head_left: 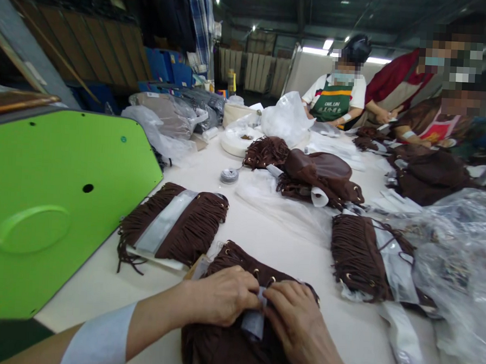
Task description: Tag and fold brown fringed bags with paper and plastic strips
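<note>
A dark brown bag (214,346) with metal eyelets along its upper edge lies on the table directly in front of me. Across its middle runs a greyish translucent strip (253,327). My left hand (227,295) is closed, with thumb and fingers pinching the strip near the eyelets. From the other side, my right hand (295,315) bends its fingers onto the same strip, the fingertips close to those of the left. My fingers hide part of the strip. Left of the bag sits a fringed brown bag (200,218) with a pale band around it.
Another banded fringed bag (359,258) lies to the right, beside crumpled clear plastic (462,269). A green panel (63,194) borders the left. Farther back are a tape roll (229,175), more brown bags (321,170) and several co-workers, one in a green apron (330,104).
</note>
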Demonstrator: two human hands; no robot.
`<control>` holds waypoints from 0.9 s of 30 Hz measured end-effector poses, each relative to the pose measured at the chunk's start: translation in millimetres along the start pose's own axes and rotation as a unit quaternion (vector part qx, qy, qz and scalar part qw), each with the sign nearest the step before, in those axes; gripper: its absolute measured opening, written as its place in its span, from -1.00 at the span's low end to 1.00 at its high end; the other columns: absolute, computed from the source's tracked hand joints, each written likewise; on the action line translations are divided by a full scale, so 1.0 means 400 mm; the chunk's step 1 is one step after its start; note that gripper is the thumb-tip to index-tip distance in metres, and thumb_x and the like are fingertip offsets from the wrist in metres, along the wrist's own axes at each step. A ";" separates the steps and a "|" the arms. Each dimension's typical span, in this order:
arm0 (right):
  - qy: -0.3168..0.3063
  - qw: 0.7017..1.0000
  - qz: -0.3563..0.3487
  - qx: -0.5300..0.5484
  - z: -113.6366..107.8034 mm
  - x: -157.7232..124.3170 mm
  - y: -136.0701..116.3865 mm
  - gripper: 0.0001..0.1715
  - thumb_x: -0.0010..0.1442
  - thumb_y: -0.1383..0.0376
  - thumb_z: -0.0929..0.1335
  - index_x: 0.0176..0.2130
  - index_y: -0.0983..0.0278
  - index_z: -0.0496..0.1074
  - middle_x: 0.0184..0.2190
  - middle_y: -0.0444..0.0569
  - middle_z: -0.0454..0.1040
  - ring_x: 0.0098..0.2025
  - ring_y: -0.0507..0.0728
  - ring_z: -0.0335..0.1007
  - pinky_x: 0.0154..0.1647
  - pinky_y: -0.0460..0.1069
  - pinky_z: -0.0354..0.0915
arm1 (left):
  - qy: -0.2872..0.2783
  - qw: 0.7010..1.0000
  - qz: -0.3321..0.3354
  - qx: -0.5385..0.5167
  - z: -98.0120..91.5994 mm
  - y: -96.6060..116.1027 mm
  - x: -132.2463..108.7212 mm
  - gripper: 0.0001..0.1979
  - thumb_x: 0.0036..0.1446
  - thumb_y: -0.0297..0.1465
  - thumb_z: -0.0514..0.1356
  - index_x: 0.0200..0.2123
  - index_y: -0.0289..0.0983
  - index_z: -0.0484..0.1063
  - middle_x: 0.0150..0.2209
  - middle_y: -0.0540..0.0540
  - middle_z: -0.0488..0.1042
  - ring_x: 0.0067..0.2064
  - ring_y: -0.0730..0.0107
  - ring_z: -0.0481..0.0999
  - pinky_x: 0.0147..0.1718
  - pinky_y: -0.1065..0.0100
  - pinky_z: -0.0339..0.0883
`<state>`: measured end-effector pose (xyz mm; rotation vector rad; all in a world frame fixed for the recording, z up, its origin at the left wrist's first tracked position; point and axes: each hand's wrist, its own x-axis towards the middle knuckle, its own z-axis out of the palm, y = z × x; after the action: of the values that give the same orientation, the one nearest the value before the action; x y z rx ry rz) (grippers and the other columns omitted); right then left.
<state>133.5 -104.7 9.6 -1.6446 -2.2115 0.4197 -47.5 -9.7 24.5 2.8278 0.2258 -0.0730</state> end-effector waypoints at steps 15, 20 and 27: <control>0.005 0.999 0.044 -0.003 0.036 -0.034 -0.040 -0.79 0.24 0.31 0.30 -0.10 0.19 0.43 -0.08 -0.03 0.47 -0.01 0.15 0.32 -0.01 0.10 0.18 | 0.075 0.997 0.034 -0.009 0.107 0.153 -0.174 -0.58 0.18 -0.37 0.12 0.11 -0.26 0.21 0.07 -0.22 0.39 0.14 0.09 0.30 0.13 0.05 0.12; 0.020 0.999 0.038 -0.007 0.046 -0.033 -0.044 -0.78 0.24 0.29 0.30 -0.10 0.22 0.43 -0.07 -0.01 0.48 -0.01 0.16 0.33 0.01 0.12 0.18 | 0.113 0.989 0.053 0.076 0.208 0.157 -0.211 -0.56 0.24 -0.38 -0.01 0.18 -0.32 0.13 0.19 -0.28 0.24 0.22 0.00 0.20 0.16 -0.06 0.09; 0.138 0.981 -0.052 -0.125 0.037 -0.133 -0.101 -0.61 0.23 0.38 0.24 0.05 0.24 0.34 0.03 0.02 0.43 0.10 0.19 0.24 0.08 0.11 0.12 | 0.144 0.981 0.052 0.123 0.222 0.166 -0.214 -0.57 0.22 -0.38 0.03 0.17 -0.26 0.16 0.17 -0.24 0.28 0.21 0.01 0.19 0.14 -0.10 0.12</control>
<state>106.2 -167.4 8.4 -1.5854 -2.1915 -0.1141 -123.7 -111.5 -34.4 3.0843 0.1378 0.3567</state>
